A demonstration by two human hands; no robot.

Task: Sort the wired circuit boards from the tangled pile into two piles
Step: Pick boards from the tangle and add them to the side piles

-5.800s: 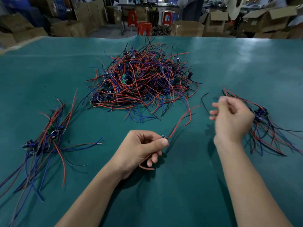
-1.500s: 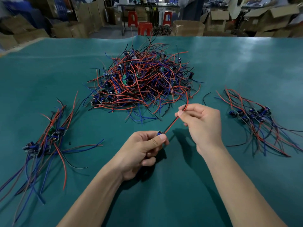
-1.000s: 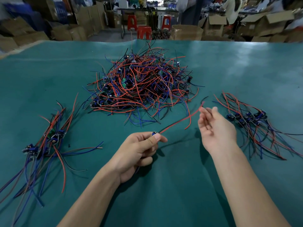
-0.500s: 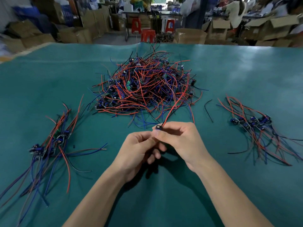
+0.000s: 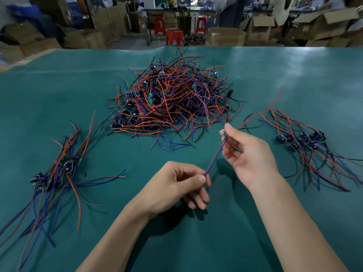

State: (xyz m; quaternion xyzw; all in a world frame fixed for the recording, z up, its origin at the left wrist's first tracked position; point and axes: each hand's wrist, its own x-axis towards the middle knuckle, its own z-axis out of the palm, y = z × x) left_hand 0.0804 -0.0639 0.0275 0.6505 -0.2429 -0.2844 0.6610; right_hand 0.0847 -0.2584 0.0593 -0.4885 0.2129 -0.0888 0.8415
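Note:
A big tangled pile (image 5: 172,101) of red, blue and black wired circuit boards lies mid-table. A sorted pile (image 5: 57,173) lies at the left, another sorted pile (image 5: 306,142) at the right. My left hand (image 5: 176,185) pinches the near end of a red and blue wire pair (image 5: 216,156). My right hand (image 5: 247,154) pinches the same piece higher up, near its small board, which my fingers mostly hide. Its long red wire (image 5: 261,112) trails up and right over the table.
The table is covered with a teal mat (image 5: 59,95). Beyond the far edge stand cardboard boxes (image 5: 225,36), red stools (image 5: 174,36) and people at a bench.
My hands were together on the board half a second ago. They have now drawn apart: the right hand moved right and up with the board end, stretching the wire pair between both hands.

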